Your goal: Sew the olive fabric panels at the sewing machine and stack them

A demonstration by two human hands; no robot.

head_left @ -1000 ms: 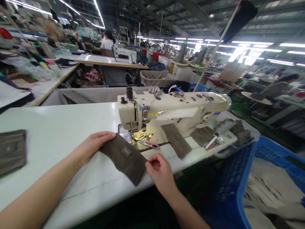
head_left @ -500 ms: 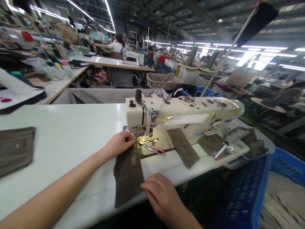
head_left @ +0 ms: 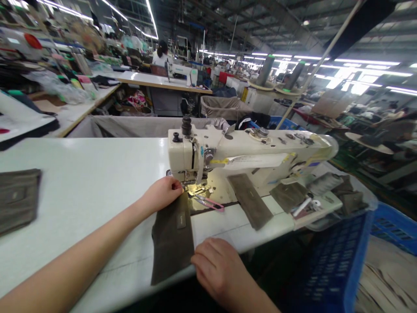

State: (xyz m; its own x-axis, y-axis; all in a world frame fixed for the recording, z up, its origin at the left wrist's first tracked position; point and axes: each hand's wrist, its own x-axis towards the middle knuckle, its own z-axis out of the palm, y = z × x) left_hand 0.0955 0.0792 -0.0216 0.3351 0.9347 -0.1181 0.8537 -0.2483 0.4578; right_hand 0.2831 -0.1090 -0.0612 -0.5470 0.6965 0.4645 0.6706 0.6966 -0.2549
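Note:
A dark olive fabric piece (head_left: 171, 248) with a small label lies along the front of the sewing machine (head_left: 234, 150). My left hand (head_left: 164, 193) is closed, its fingertips pinched at the fabric's far end, close to the needle area. At the near right edge of the same piece, my right hand (head_left: 218, 267) is closed with thumb and fingers on the cloth. Thread snips (head_left: 210, 203) with pink handles rest on the metal plate, right of the fabric.
Another olive piece (head_left: 250, 200) lies under the machine arm, and a folded one (head_left: 16, 198) at the table's left. A grey thread cone (head_left: 325, 183) sits at the right end. Blue plastic baskets (head_left: 335, 261) stand beside the table. Across the aisle sits a person (head_left: 160, 54).
The view has shifted slightly, with the machine and fabric a little farther left. Both hands keep their hold on the fabric; a person in the background has lowered an outstretched arm.

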